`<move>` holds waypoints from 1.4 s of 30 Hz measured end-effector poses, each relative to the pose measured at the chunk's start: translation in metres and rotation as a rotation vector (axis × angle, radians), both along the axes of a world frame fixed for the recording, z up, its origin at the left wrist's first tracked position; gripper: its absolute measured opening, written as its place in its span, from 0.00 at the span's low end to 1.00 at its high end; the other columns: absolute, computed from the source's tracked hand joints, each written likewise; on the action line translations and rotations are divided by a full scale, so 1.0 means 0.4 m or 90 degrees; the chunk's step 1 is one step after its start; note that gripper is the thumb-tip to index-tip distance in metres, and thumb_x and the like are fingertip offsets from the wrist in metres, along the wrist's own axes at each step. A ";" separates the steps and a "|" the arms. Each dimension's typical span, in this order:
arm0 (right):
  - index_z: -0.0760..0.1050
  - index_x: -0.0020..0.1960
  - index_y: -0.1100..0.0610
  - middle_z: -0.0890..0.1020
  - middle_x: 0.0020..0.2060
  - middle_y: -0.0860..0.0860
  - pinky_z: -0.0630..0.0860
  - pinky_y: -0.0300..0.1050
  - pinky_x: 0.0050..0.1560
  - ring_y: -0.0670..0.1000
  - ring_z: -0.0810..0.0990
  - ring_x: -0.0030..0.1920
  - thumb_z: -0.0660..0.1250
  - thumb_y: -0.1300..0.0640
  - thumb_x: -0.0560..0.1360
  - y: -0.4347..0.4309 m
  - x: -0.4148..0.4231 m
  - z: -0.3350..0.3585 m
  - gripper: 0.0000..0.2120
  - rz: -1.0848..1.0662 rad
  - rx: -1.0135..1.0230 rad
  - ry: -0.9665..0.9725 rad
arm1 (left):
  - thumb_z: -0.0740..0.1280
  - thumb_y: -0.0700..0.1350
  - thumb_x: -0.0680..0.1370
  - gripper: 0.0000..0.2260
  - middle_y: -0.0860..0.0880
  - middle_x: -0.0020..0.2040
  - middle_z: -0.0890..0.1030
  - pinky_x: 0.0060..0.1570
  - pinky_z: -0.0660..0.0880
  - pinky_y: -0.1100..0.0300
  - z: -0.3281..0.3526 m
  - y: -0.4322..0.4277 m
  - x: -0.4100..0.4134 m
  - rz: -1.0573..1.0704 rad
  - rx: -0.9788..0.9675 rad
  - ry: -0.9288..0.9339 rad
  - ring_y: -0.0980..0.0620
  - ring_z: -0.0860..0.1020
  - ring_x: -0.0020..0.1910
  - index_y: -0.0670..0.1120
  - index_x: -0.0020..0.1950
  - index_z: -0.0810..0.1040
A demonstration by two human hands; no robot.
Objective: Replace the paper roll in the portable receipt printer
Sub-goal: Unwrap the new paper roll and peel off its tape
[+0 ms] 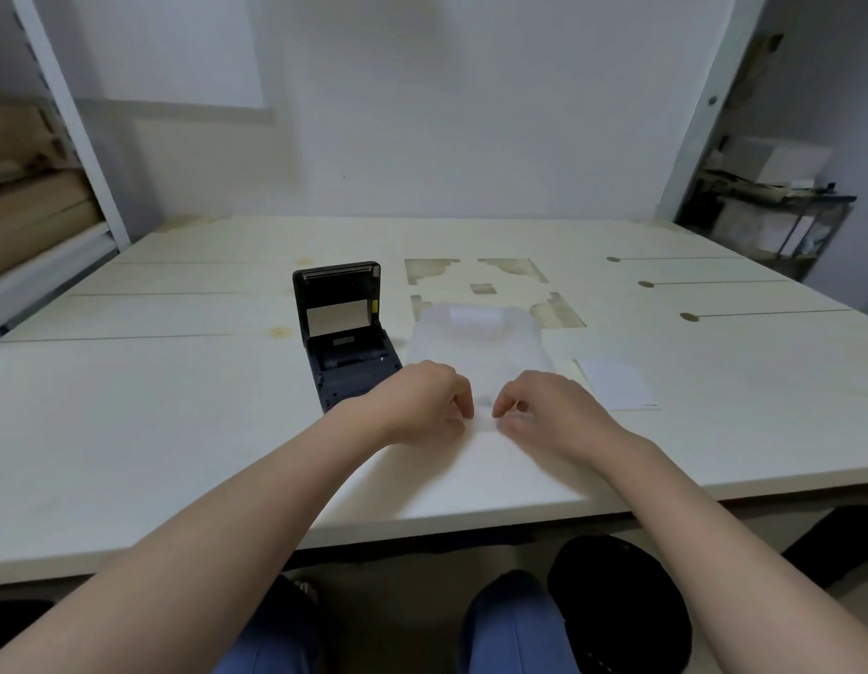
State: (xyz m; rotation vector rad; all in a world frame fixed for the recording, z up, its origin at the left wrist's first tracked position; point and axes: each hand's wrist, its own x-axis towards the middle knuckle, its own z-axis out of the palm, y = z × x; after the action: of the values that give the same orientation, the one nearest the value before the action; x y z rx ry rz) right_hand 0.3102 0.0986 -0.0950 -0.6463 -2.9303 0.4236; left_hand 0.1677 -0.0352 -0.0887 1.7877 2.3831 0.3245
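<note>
A black portable receipt printer stands on the table with its lid tipped up and back, and its paper bay looks empty. To its right lies a clear plastic bag with a white paper roll inside at the far end. My left hand and my right hand both pinch the near edge of this bag, fingertips a few centimetres apart. The bag lies flat on the table.
A white card or sheet lies right of the bag. The pale wooden table has worn patches and slots toward the back right. Shelving stands at the left and right edges. My knees and a dark stool sit below the table's front edge.
</note>
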 end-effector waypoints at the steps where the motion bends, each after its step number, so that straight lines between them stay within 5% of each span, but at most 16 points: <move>1: 0.80 0.50 0.47 0.80 0.49 0.45 0.73 0.46 0.54 0.49 0.79 0.52 0.65 0.51 0.76 0.000 0.001 0.002 0.07 -0.004 0.012 0.011 | 0.65 0.45 0.77 0.10 0.51 0.56 0.81 0.52 0.73 0.59 0.000 -0.001 0.000 0.009 0.011 -0.001 0.50 0.78 0.55 0.49 0.56 0.81; 5: 0.80 0.49 0.47 0.80 0.46 0.41 0.74 0.44 0.49 0.46 0.79 0.49 0.65 0.44 0.76 0.003 0.010 0.009 0.09 -0.014 -0.067 0.037 | 0.63 0.44 0.79 0.09 0.51 0.53 0.84 0.49 0.75 0.57 -0.006 0.003 -0.005 0.061 0.069 -0.014 0.49 0.80 0.52 0.47 0.55 0.81; 9: 0.79 0.47 0.48 0.83 0.39 0.42 0.76 0.46 0.46 0.49 0.81 0.46 0.63 0.49 0.78 0.017 0.012 0.013 0.07 -0.082 -0.033 0.134 | 0.62 0.44 0.81 0.05 0.51 0.47 0.84 0.47 0.76 0.55 -0.004 0.018 0.011 0.107 0.172 -0.080 0.48 0.80 0.48 0.46 0.52 0.78; 13: 0.78 0.43 0.50 0.84 0.32 0.43 0.74 0.44 0.39 0.48 0.81 0.41 0.59 0.43 0.79 0.034 0.012 0.034 0.15 -0.148 -0.093 0.180 | 0.61 0.51 0.82 0.12 0.54 0.40 0.83 0.46 0.76 0.57 0.023 0.039 0.027 0.090 0.109 -0.201 0.52 0.81 0.45 0.47 0.48 0.80; 16: 0.80 0.51 0.52 0.84 0.44 0.45 0.73 0.45 0.44 0.51 0.81 0.50 0.58 0.45 0.80 0.067 -0.009 0.043 0.16 -0.192 -0.096 0.218 | 0.59 0.52 0.82 0.14 0.49 0.52 0.84 0.53 0.74 0.54 0.031 0.072 -0.001 0.152 0.198 -0.180 0.48 0.79 0.54 0.47 0.54 0.81; 19: 0.70 0.69 0.54 0.78 0.65 0.52 0.71 0.47 0.58 0.55 0.76 0.64 0.58 0.47 0.81 0.113 -0.062 0.046 0.20 -0.241 -0.104 0.175 | 0.58 0.50 0.83 0.19 0.43 0.70 0.72 0.65 0.66 0.52 0.026 0.133 -0.057 0.229 0.202 -0.143 0.43 0.67 0.71 0.46 0.72 0.69; 24: 0.47 0.79 0.55 0.67 0.73 0.56 0.70 0.49 0.63 0.59 0.73 0.68 0.58 0.42 0.79 0.173 -0.170 0.032 0.35 -0.292 -0.298 0.123 | 0.55 0.57 0.82 0.32 0.39 0.77 0.62 0.71 0.63 0.44 0.015 0.227 -0.140 0.427 0.094 -0.363 0.38 0.60 0.76 0.46 0.80 0.46; 26: 0.46 0.79 0.54 0.64 0.75 0.53 0.71 0.48 0.61 0.58 0.76 0.64 0.59 0.39 0.78 0.194 -0.200 0.030 0.38 -0.313 -0.398 0.160 | 0.58 0.56 0.82 0.32 0.41 0.75 0.67 0.68 0.67 0.48 0.009 0.244 -0.165 0.440 0.140 -0.428 0.40 0.66 0.73 0.45 0.80 0.50; 28: 0.52 0.79 0.55 0.64 0.76 0.52 0.73 0.48 0.61 0.58 0.76 0.65 0.61 0.39 0.76 0.217 -0.224 0.036 0.38 -0.318 -0.426 0.187 | 0.63 0.49 0.80 0.24 0.44 0.71 0.74 0.61 0.73 0.54 0.004 0.261 -0.181 0.423 0.257 -0.496 0.45 0.75 0.64 0.46 0.75 0.67; 30: 0.63 0.75 0.56 0.71 0.72 0.54 0.73 0.47 0.59 0.56 0.77 0.64 0.66 0.45 0.76 0.236 -0.240 0.044 0.31 -0.291 -0.436 0.236 | 0.66 0.43 0.78 0.13 0.48 0.61 0.82 0.52 0.76 0.59 0.007 0.280 -0.182 0.402 0.368 -0.499 0.51 0.80 0.54 0.50 0.61 0.81; 34: 0.81 0.60 0.56 0.83 0.50 0.51 0.73 0.40 0.48 0.50 0.80 0.49 0.68 0.58 0.75 0.254 -0.261 0.076 0.14 -0.253 -0.416 0.369 | 0.68 0.39 0.75 0.10 0.55 0.45 0.86 0.54 0.78 0.58 0.056 0.315 -0.174 0.351 0.479 -0.465 0.55 0.83 0.50 0.53 0.44 0.84; 39: 0.78 0.50 0.51 0.75 0.32 0.46 0.74 0.42 0.34 0.47 0.74 0.32 0.66 0.58 0.76 0.273 -0.273 0.121 0.05 -0.257 -0.409 0.541 | 0.70 0.42 0.76 0.08 0.53 0.48 0.85 0.50 0.77 0.58 0.129 0.337 -0.175 0.276 0.584 -0.495 0.55 0.81 0.48 0.51 0.54 0.83; 42: 0.75 0.55 0.55 0.78 0.34 0.47 0.81 0.44 0.39 0.47 0.78 0.35 0.64 0.59 0.78 0.272 -0.262 0.135 0.06 -0.269 -0.470 0.630 | 0.72 0.51 0.75 0.21 0.56 0.56 0.77 0.51 0.76 0.61 0.128 0.319 -0.170 0.215 0.385 -0.509 0.57 0.76 0.54 0.51 0.66 0.73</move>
State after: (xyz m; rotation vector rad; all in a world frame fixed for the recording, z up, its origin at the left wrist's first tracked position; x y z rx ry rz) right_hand 0.2052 0.2074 -0.0411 -0.7790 -1.6157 1.3142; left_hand 0.0995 0.0923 -0.0374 1.0350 2.0456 1.5876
